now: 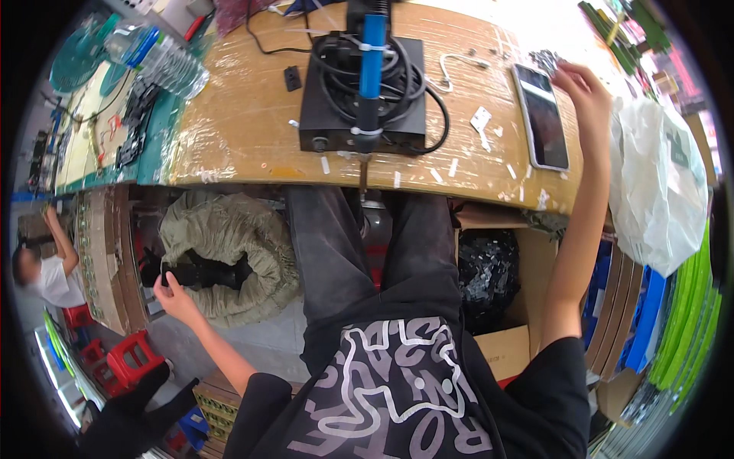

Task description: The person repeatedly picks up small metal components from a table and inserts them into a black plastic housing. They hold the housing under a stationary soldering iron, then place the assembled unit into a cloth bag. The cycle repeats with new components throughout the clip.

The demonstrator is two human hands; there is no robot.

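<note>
A small black piece (164, 268) is pinched in our left hand (177, 298) at the fabric sack's (269, 279) edge; dark parts (218, 272) inside seem left to handle, none clearly finished. Our half-curled right hand (586, 86) is at metal bits (544, 59) on the counter (237, 107); we cannot tell its hold.

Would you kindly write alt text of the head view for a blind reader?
A seated person's right hand is at small shiny pieces beside a phone on a worktable; the left hand appears to pinch a small dark piece beside an open fabric sack. A blue and black tool hangs before a black box.
</note>
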